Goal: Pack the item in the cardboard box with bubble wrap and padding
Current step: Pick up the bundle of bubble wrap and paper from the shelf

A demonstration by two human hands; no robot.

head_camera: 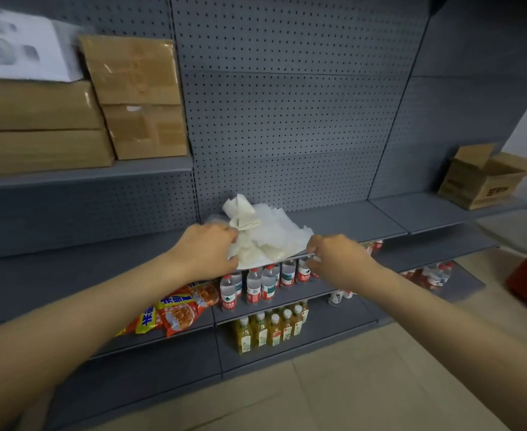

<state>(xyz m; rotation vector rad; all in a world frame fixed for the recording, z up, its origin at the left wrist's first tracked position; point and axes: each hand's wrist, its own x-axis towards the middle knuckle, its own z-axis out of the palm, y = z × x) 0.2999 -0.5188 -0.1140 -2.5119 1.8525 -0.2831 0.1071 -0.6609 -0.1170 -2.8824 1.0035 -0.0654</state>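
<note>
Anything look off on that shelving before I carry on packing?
The snack packets on the lower shelf lie tumbled, some jutting past its edge. The crumpled white wrap that both hands hold overhangs the shelf front. The open cardboard box sits askew.

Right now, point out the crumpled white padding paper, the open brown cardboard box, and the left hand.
crumpled white padding paper (265, 231), head view, crumpled middle.
open brown cardboard box (481, 185), head view, front wall.
left hand (208, 248), head view, back of hand.
</note>
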